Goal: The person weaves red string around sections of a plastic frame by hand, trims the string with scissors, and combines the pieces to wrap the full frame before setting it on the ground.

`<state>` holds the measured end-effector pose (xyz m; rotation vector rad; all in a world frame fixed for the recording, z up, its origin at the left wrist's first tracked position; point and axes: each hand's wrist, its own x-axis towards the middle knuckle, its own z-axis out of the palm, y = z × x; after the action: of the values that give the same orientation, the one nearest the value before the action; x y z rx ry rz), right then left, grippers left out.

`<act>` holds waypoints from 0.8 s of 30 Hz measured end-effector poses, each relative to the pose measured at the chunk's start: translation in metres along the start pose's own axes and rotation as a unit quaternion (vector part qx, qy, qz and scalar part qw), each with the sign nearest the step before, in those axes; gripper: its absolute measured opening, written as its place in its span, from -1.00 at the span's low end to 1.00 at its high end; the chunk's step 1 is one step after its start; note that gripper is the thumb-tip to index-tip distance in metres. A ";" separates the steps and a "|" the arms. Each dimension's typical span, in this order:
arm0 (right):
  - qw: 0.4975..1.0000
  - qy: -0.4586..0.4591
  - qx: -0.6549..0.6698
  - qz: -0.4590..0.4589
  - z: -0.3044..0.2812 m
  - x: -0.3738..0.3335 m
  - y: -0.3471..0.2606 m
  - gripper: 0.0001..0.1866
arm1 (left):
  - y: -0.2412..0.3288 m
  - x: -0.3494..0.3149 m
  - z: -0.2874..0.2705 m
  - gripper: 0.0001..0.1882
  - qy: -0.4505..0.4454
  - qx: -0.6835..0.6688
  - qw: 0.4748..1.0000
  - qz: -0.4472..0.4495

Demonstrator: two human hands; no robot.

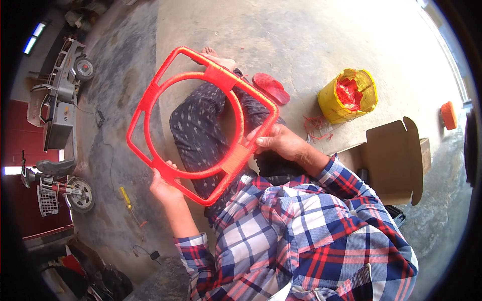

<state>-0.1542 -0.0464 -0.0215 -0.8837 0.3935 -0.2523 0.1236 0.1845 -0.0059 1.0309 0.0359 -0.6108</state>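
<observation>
Over my lap, tilted, is a red frame [219, 78]: a rounded square with a ring inside it, wound with shiny red cord or strip. My left hand [165, 189] is closed round its near left edge, thumb on the frame. On the right side, my right hand [282, 142] grips the edge, with thumb and fingers by the wrapped joint where ring and square meet. Part of that hand's fingers is hidden behind the frame. Through the ring show my dark patterned trousers [198, 128], and a bare foot [218, 58] shows beyond the far edge.
Right of my legs stand a yellow bucket [327, 103] holding red strands and an open cardboard box [394, 163]. Red slippers [271, 88] and loose red cord [317, 126] lie nearby. Leftward are a yellow-handled tool [125, 198], an electric bike [80, 194] and another vehicle [63, 118].
</observation>
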 end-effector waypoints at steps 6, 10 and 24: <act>0.999 -0.010 0.027 0.018 -0.002 0.002 0.006 -0.76 | 0.003 -0.015 -0.004 -0.62 -0.009 -0.034 0.999 0.000; 0.997 -0.009 0.066 0.023 -0.002 0.003 0.004 -0.70 | 0.009 -0.030 0.003 -0.61 -0.049 -0.041 0.998 0.025; 0.995 0.025 -0.067 -0.067 0.001 -0.001 -0.037 -0.73 | 0.038 -0.015 0.012 -0.64 -0.116 0.147 0.982 0.025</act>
<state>-0.1568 -0.0679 0.0090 -1.0381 0.4018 -0.3760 0.1264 0.1952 0.0352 1.2349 -0.2926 -0.6997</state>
